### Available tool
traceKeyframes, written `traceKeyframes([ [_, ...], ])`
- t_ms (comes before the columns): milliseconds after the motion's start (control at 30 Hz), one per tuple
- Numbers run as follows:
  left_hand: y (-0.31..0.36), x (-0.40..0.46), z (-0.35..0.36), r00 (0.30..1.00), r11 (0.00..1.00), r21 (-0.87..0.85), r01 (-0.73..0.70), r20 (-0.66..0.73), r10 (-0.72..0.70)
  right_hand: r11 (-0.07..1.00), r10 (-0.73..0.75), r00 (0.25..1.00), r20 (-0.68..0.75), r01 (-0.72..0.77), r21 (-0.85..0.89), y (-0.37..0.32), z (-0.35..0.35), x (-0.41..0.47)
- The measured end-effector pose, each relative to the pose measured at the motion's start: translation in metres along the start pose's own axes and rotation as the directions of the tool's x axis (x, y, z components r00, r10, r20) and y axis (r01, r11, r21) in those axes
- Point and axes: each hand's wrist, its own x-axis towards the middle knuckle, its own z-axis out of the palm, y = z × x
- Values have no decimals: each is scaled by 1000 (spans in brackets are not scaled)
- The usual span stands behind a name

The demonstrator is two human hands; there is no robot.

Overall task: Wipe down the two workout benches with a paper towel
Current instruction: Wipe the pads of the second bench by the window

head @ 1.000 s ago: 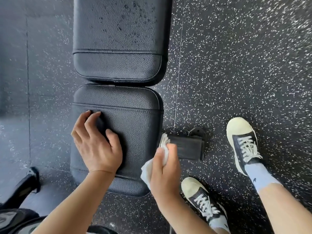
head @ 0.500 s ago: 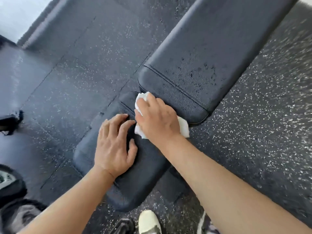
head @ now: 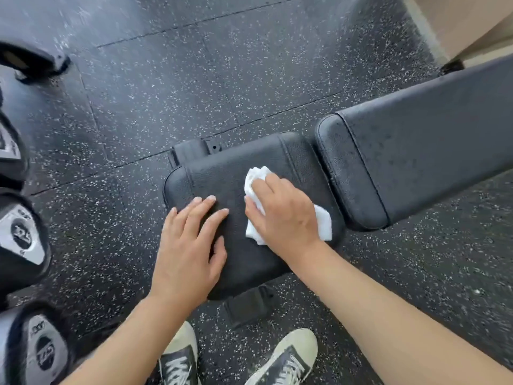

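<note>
Right hand (head: 286,215) pressing paper towel (head: 256,176) mid-seat pad (head: 211,173), left hand (head: 188,245) flat beside

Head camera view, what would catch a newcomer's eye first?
The white paper towel stands out, pressed under the right hand on the black seat pad at centre. The left hand rests flat beside it, and droplets speckle the long back pad at right.

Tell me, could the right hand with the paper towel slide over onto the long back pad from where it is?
Probably yes: the right hand presses the paper towel on the seat pad, the back pad sits right beside it, nothing between.
</note>
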Motion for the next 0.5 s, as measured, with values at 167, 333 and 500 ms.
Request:
traceKeyframes([
  [167,-13,-54,-13,981,957,-217,192,76,-179,957,-267,960,90,253,139,-63,2,-37],
  [333,-18,-73,-13,898,774,-462,432,146,-414,874,-470,880,66,453,177,-75,14,-17],
  [500,-18,-80,-17,877,756,-446,479,203,-436,858,-513,857,48,509,71,-102,39,74],
])
